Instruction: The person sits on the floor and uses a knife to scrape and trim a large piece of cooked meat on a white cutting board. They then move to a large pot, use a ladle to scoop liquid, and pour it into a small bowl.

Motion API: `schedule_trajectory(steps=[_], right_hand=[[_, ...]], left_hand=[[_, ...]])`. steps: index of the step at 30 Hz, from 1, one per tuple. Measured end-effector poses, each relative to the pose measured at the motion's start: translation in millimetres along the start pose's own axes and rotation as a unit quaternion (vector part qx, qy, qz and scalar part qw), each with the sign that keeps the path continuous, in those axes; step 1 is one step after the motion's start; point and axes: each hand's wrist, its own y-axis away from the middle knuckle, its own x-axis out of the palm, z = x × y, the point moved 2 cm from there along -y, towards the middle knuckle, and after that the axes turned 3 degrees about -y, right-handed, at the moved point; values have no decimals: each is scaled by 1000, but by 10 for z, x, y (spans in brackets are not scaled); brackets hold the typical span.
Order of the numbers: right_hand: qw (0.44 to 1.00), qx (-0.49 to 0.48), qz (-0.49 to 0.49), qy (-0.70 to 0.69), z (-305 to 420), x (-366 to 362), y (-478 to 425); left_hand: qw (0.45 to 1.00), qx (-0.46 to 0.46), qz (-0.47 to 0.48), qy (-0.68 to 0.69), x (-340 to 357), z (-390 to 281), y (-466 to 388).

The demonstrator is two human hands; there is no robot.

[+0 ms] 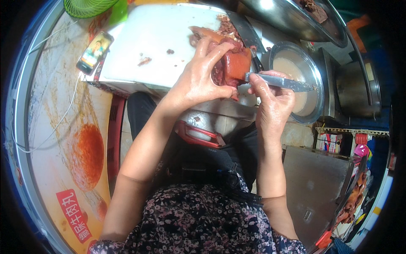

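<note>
My left hand (203, 68) grips a chunk of cooked, reddish-brown meat with glossy skin (237, 66) by its near side, thumb below and fingers over the top. The meat is raised at the right edge of a white cutting board (152, 38). In my right hand (274, 98) is a flat steel tool, apparently tweezers (287, 83), pinched between thumb and fingers. Its broad tip is at the lower right edge of the skin; whether it touches cannot be told. A cleaver (245, 30) lies behind the meat, beside a heap of meat scraps (226, 27).
A steel basin of cloudy liquid (290, 68) stands just right of my right hand. Beyond it are a large steel pan (288, 16) and a pot (356, 90). A phone (95, 52) with its cable and a green plastic basket (88, 7) are at the left.
</note>
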Motion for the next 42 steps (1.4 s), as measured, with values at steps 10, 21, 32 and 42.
schedule_trajectory(steps=[10, 21, 32, 42], right_hand=[[995, -46, -20, 91, -85, 5, 11], [996, -27, -16, 83, -45, 86, 4], [998, -22, -7, 55, -62, 76, 20], [995, -34, -22, 90, -67, -47, 13]], left_hand=[[1000, 2, 0, 2, -3, -24, -2], [1000, 3, -2, -1, 14, -9, 7], [1000, 16, -14, -2, 24, 9, 16], [1000, 14, -18, 4, 13, 6, 25]])
